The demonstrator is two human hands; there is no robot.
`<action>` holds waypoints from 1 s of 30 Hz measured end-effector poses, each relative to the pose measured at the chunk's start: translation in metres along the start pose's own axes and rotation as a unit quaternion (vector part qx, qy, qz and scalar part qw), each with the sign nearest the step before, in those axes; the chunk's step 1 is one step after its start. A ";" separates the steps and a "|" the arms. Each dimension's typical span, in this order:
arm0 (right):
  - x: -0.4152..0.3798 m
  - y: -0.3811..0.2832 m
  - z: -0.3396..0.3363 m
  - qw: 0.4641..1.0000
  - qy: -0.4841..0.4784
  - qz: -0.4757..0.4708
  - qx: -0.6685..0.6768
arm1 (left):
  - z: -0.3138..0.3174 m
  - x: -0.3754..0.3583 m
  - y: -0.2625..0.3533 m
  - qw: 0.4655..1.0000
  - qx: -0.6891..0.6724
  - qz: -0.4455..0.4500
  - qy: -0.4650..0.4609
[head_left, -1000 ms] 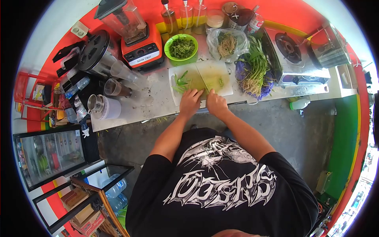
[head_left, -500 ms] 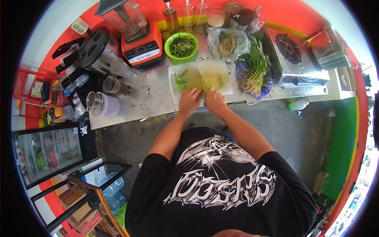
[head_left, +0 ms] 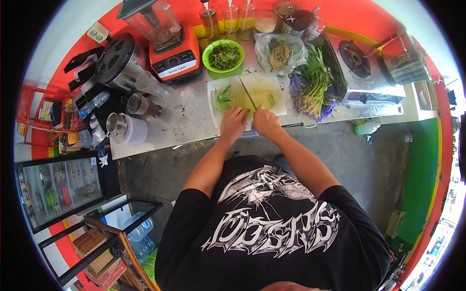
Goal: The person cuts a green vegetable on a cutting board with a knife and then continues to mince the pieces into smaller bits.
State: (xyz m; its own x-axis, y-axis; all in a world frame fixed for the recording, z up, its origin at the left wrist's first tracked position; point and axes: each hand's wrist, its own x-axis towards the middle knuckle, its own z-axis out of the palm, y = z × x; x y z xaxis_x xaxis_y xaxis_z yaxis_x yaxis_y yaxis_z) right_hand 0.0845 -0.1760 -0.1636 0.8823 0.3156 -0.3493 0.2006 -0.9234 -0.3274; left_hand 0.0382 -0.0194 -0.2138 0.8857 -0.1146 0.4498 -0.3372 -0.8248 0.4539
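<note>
A white cutting board (head_left: 278, 107) lies near the front edge of the table. My right hand (head_left: 266, 121) is closed on the handle of a knife (head_left: 247, 91), whose blade points away over the board. Beside it, my left hand (head_left: 234, 123) rests at the board's front edge with its fingers bent together over something too small to make out. Green leaves (head_left: 223, 99) lie on the board's left part, and small cut bits (head_left: 272, 100) on its right. Behind the board is a green bowl (head_left: 223, 70) of chopped greens.
An orange blender (head_left: 175, 62) stands back left, with plastic cups (head_left: 141, 105) and a white pitcher (head_left: 131, 128) further left. A plastic bag of roots (head_left: 280, 54), a bundle of greens (head_left: 315, 80) and a gas stove (head_left: 369, 80) are at the right.
The knife blade has tilted a little and looks darker. My right hand has shifted very slightly, and my left hand stays almost in place.
</note>
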 end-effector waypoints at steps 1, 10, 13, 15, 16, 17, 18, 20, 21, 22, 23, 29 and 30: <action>-0.007 -0.002 0.000 1.000 -0.001 0.008 0.010 | -0.001 0.000 0.001 1.000 -0.002 0.001 0.005; 0.005 0.001 0.008 1.000 -0.003 0.002 0.018 | -0.002 0.000 0.003 1.000 -0.010 0.000 0.007; -0.002 -0.001 0.005 1.000 -0.011 -0.001 0.017 | -0.002 0.002 0.004 1.000 -0.013 -0.002 0.008; -0.014 -0.004 0.009 1.000 -0.014 0.003 0.017 | -0.003 0.002 0.003 1.000 -0.016 -0.006 0.012; -0.020 -0.007 0.012 0.999 -0.019 0.022 0.025 | -0.005 0.003 0.002 1.000 -0.020 -0.003 0.002; -0.023 -0.008 0.013 0.998 -0.023 0.040 0.034 | -0.006 0.003 0.002 1.000 -0.023 -0.001 -0.010; -0.019 -0.007 0.013 0.998 -0.024 0.038 0.033 | -0.005 0.002 0.002 1.000 -0.023 -0.003 -0.009; -0.008 -0.004 0.013 1.000 -0.012 0.004 -0.003 | -0.003 0.002 0.001 1.000 -0.014 0.005 0.001; -0.005 -0.004 0.010 1.000 -0.011 0.005 -0.001 | -0.001 0.000 0.002 1.000 -0.013 0.007 0.000; -0.002 -0.004 0.006 1.000 -0.010 -0.007 -0.010 | 0.000 0.001 0.001 1.000 -0.013 0.006 0.008; 0.000 -0.004 0.004 1.000 -0.012 -0.021 -0.020 | 0.001 0.001 0.001 1.000 -0.013 0.002 0.018; -0.020 -0.012 0.013 0.999 -0.024 0.031 0.025 | -0.004 0.003 0.001 0.999 -0.032 -0.002 0.006; -0.016 -0.012 0.011 0.999 -0.025 0.031 0.025 | -0.003 0.003 0.000 0.999 -0.033 -0.002 0.006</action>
State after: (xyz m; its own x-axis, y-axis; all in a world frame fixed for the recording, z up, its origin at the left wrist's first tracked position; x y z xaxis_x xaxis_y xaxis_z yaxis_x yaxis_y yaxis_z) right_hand 0.0632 -0.1678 -0.1635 0.8702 0.2689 -0.4129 0.1228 -0.9299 -0.3467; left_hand 0.0400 -0.0185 -0.2098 0.8836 -0.1036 0.4566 -0.3532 -0.7875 0.5050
